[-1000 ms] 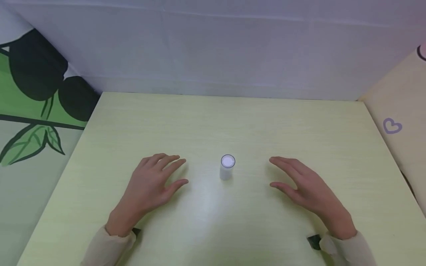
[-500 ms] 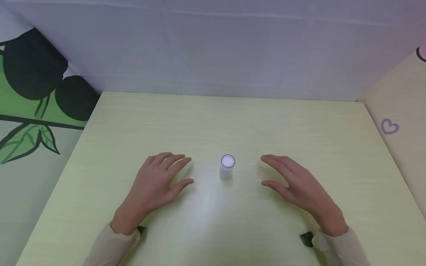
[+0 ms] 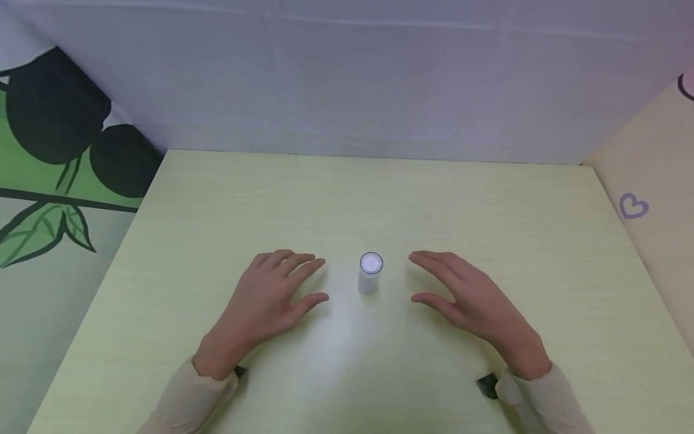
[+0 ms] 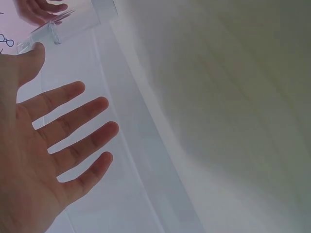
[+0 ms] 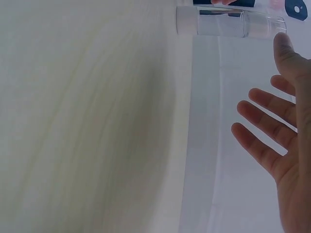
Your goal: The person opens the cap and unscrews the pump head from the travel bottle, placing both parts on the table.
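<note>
A small clear cylinder (image 3: 368, 281), like a see-through bottle or jar, stands upright on the table. Its lower end looks whitish in the right wrist view, where the clear cylinder (image 5: 221, 22) shows at the top. To its left is my left hand (image 3: 271, 301), fingers spread and slightly bent, touching nothing. My right hand (image 3: 474, 298) faces it from the other side, thumb apart from the fingers, also holding nothing. A short gap separates each hand from the cylinder. In the left wrist view the clear cylinder (image 4: 80, 22) lies beyond the thumb.
The pale wooden table (image 3: 347, 199) spreads beneath both hands. A whitish cloth wall (image 3: 347, 78) rises behind it. On the left is a painted green and black panel (image 3: 59, 120); a beige panel with a heart (image 3: 634, 206) borders the right side.
Both hands have moved inward toward the cylinder, the left one rightward and the right one leftward. The cylinder has stayed in place.
</note>
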Demonstrator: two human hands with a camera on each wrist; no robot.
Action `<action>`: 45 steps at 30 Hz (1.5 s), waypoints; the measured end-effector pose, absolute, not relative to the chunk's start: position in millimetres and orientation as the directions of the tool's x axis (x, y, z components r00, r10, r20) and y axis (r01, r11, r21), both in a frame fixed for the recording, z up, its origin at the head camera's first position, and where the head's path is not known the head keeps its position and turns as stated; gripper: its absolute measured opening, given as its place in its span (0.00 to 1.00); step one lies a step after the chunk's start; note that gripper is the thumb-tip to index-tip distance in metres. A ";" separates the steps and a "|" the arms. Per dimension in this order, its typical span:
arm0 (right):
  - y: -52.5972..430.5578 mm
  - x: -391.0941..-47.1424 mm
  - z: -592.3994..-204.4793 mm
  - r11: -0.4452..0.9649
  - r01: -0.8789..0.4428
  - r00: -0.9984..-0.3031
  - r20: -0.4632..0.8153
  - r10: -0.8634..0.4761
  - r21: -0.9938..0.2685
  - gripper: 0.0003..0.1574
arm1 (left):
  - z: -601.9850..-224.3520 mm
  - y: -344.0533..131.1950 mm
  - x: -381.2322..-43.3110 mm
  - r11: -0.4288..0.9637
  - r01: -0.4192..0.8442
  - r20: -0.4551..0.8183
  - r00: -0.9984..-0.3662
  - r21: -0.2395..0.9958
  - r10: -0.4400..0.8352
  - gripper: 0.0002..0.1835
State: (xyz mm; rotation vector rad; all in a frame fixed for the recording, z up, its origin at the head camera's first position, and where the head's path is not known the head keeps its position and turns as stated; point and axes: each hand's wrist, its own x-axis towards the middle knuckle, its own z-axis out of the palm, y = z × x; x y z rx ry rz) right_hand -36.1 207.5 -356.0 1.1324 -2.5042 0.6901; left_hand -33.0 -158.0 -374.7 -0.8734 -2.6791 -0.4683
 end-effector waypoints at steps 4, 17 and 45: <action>200.6 -32.8 -354.4 0.571 -0.761 -0.645 0.457 -0.613 -0.307 0.37 | -374.9 -155.2 -32.2 0.753 0.623 0.361 -0.766 0.211 0.533 0.29; 181.3 -23.1 -353.1 0.578 -0.732 -0.681 0.430 -0.593 -0.362 0.36 | -373.2 -145.9 -29.9 0.725 0.653 0.340 -0.748 0.219 0.570 0.29; 127.0 -6.0 -354.8 0.506 -0.685 -0.723 0.406 -0.558 -0.524 0.41 | -375.2 -130.5 -20.7 0.677 0.674 0.263 -0.739 0.295 0.620 0.28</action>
